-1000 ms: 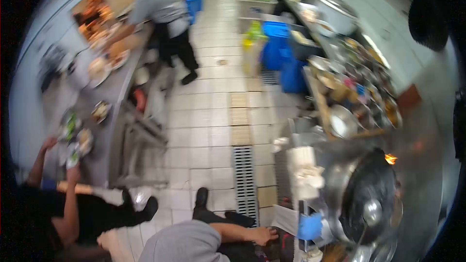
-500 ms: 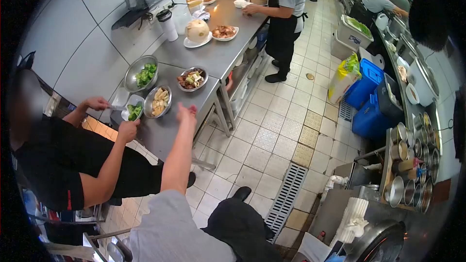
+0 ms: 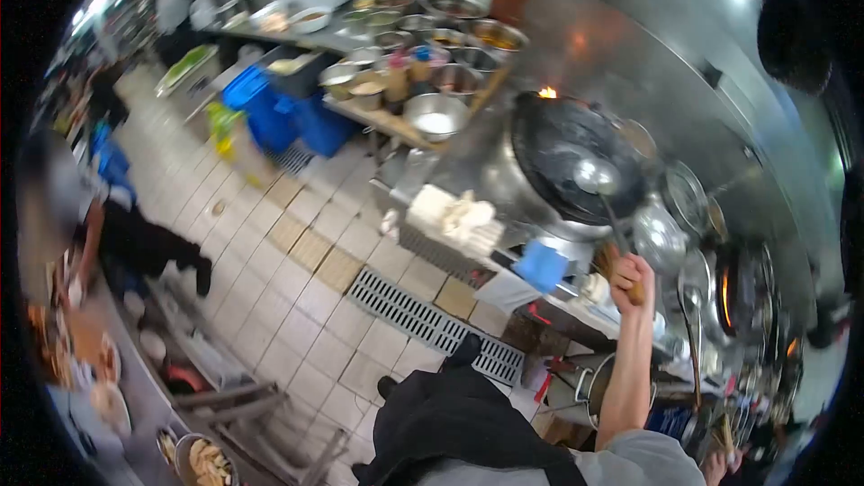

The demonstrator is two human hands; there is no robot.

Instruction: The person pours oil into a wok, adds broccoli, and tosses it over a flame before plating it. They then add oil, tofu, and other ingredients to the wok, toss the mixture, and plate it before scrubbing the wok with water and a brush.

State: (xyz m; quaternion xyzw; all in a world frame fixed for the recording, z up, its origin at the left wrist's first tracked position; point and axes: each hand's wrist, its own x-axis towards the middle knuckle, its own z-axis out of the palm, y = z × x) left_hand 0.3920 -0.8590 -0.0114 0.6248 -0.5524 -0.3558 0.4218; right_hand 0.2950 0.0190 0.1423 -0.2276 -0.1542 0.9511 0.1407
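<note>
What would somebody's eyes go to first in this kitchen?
Probably the bright orange flame at the far edge of the big black wok, right of the middle. Next might be the shiny ladle, reaching over the wok from the person's right hand. Then perhaps the blue bins on the floor at upper left, near a yellow bag.

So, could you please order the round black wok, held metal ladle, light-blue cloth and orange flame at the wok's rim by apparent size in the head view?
1. Black wok
2. Metal ladle and blue cloth: too alike in area to rank
3. Orange flame
</note>
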